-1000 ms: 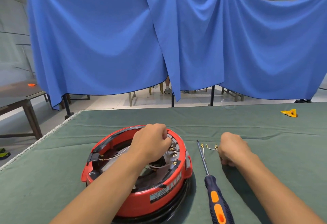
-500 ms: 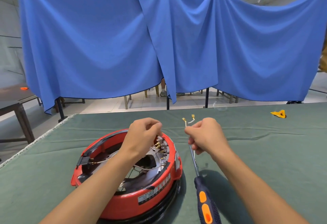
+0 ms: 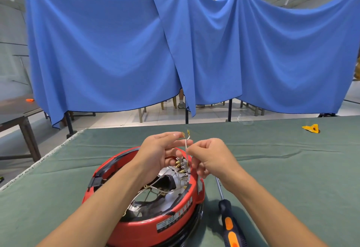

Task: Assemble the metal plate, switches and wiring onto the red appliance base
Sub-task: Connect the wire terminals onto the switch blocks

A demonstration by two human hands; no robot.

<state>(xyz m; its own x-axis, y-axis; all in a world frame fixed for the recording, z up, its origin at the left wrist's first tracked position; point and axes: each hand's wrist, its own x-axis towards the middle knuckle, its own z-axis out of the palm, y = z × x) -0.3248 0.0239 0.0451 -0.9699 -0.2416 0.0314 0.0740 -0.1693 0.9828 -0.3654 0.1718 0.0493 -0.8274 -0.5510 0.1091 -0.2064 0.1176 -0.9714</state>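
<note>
the red appliance base (image 3: 148,225) sits on the green cloth-covered surface (image 3: 292,168) near its front edge, open side up, with a silvery metal plate (image 3: 173,176) inside it and a row of brass-coloured terminals (image 3: 182,166) along the plate's right side. thin pale wires (image 3: 153,185) cross the dark opening in the middle of the plate. both hands are raised just above the far rim of the base. the right hand (image 3: 211,158) has its grip pinched on a short pale wire (image 3: 187,145) that stands nearly upright between the hands, with two small brass connectors (image 3: 186,133) at its top end. the left hand (image 3: 157,151) has its grip loosely spread, palm turned toward the right hand, its upper fingertips (image 3: 176,135) right at the connectors; whether they actually touch them cannot be told. a screwdriver (image 3: 227,215) with a black and orange handle lies on the surface just to the right of the base, its metal shaft pointing away from the person and passing under the right wrist. a small yellow object (image 3: 311,128) lies well apart at the far right of the surface. behind the surface hangs a blue cloth backdrop (image 3: 136,51), and a dark side table (image 3: 17,110) stands at the left
</note>
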